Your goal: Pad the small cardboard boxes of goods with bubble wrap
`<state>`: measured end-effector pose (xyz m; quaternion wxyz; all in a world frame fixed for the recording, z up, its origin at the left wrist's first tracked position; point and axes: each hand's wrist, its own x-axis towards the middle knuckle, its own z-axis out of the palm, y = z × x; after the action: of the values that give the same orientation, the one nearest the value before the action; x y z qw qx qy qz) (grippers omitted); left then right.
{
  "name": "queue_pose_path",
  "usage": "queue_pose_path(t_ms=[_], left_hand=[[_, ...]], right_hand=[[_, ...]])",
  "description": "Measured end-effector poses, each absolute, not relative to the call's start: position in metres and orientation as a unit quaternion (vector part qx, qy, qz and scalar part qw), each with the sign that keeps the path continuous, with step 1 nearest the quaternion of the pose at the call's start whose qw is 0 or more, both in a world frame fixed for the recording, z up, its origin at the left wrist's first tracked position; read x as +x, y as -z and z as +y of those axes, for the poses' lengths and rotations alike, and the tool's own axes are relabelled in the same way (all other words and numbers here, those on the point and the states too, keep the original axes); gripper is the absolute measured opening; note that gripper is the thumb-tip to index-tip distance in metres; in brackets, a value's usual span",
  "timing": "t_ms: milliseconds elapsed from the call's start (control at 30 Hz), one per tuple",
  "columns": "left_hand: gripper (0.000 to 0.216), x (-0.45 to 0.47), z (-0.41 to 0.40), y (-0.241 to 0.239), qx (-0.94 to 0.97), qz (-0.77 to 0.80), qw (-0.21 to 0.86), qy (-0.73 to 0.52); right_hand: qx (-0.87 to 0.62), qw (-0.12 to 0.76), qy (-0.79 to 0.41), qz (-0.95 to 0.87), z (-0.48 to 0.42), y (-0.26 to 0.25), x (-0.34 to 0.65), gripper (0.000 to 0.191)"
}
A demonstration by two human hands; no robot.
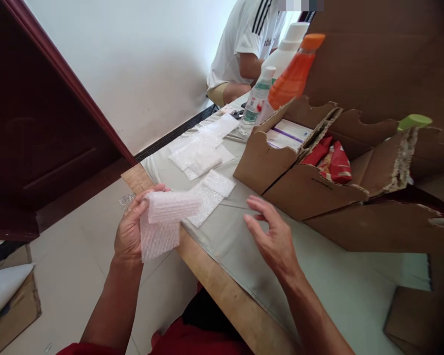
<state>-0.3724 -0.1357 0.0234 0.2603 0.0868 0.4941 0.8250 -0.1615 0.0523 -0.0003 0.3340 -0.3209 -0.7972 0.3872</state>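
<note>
Left hand [130,231]: gripped folded, translucent bubble wrap [160,240]. Right hand [276,236]: loosely open, unladen, over the cloth-covered bench [222,231]. Beyond the hands: three plastic bottles [292,76], white, orange and clear; clear bottle's label [252,112] illegible.

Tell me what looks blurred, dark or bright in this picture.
Head view: the folded, translucent bubble wrap in the left hand looks slightly smeared towards its right end; head view: the dark red door sits in deep shade, while the plain white wall looks bright; head view: the far-right edge fades nearly to black.
</note>
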Motion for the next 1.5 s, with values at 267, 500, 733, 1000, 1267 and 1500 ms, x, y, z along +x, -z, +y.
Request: queue_pose_path(t_ms=[267, 500, 733, 1000, 1267, 1500], left_hand=[[0.046, -0.299, -0.101, -0.026, 0.133, 0.557, 0.432, -0.697], [0.068, -0.214, -0.096, 0.0, 0.187, 0.402, 0.701, -0.558], [0.049, -0.19, -0.087, 0.0, 0.267, 0.409, 0.776, -0.399], [0.035, -0.19, -0.057, -0.006, 0.413, 0.504, 0.732, -0.2], [0.027, -0.179, -0.012, -0.014, 0.676, 0.557, 0.466, -0.126], [0.042, -0.15, -0.023, 0.014, 0.768, 0.592, 0.021, -0.242]], right_hand=[[-0.186, 0.39, -0.23, -0.872, -0.014, -0.025, -0.101, 0.036], [-0.361, 0.308, -0.382, -0.793, -0.021, -0.002, -0.032, 0.06], [-0.57, 0.399, -0.5, -0.515, -0.045, 0.026, 0.064, 0.03], [-0.707, 0.453, -0.251, -0.482, -0.084, 0.014, 0.182, 0.03], [-0.75, 0.44, -0.148, -0.471, -0.096, 0.013, 0.216, 0.036], [-0.756, 0.386, 0.061, -0.525, -0.097, 0.036, 0.252, 0.048]])
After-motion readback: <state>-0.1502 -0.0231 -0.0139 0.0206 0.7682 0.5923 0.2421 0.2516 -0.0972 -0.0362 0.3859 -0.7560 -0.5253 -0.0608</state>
